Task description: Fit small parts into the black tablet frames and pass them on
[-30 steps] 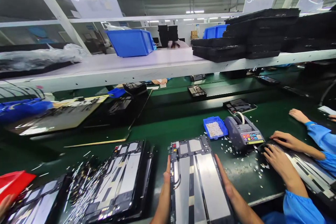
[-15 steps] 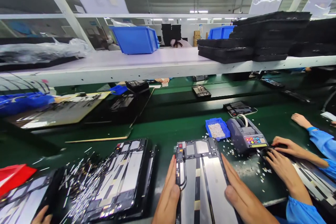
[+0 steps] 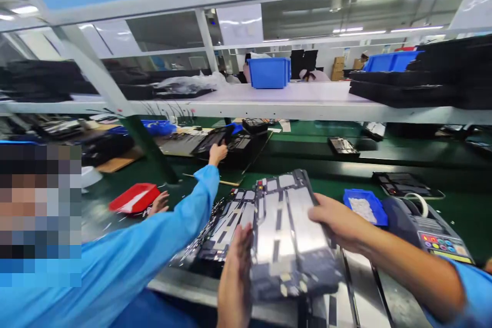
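Observation:
An opened tablet (image 3: 282, 225), its silver battery cells and black ribbon cables showing, is held tilted between my two hands; its near end is blurred. My right hand (image 3: 334, 218) grips the right edge with the thumb on top. Along the left edge my left hand (image 3: 234, 277) presses with its fingers upright. Beneath it lies another opened tablet (image 3: 367, 287), partly covered. Just left of my hands, more opened tablets (image 3: 230, 215) rest on the bench beside a heap of thin strips (image 3: 196, 241).
At left a co-worker's blue sleeve (image 3: 172, 220) crosses the bench, one hand (image 3: 218, 154) at dark devices. A red tray (image 3: 134, 199) is near it. On the right stand a blue bin of white pieces (image 3: 380, 210) and a tape dispenser (image 3: 426, 225). A shelf (image 3: 307, 111) spans above.
The view has swung left. My hands have lifted the tablet and tilted it, uncovering another one below. The left co-worker's arm now reaches across the bench.

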{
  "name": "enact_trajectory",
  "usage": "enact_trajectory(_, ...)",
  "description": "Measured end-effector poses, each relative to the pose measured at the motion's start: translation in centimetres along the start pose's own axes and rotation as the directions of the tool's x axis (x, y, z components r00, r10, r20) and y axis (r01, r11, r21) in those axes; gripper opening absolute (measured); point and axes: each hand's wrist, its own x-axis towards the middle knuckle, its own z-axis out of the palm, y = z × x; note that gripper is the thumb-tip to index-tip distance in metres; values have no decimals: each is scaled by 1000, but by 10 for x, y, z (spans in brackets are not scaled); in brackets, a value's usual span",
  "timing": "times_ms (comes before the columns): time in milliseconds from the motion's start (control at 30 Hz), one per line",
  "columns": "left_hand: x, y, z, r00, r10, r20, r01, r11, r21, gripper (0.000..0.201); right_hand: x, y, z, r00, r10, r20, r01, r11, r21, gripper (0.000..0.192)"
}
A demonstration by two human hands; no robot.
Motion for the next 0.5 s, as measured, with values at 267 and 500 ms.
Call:
enact_trajectory(267,5,-31,-86,905,93,-414,-109,994,-16,71,130,35,87,990,138,23,-129,964,-230,24)
enact_trajectory(500,10,-36,-100,921,220,-323,-58,895,442,62,118,42,53,958,265,109,-135,751,-646,26)
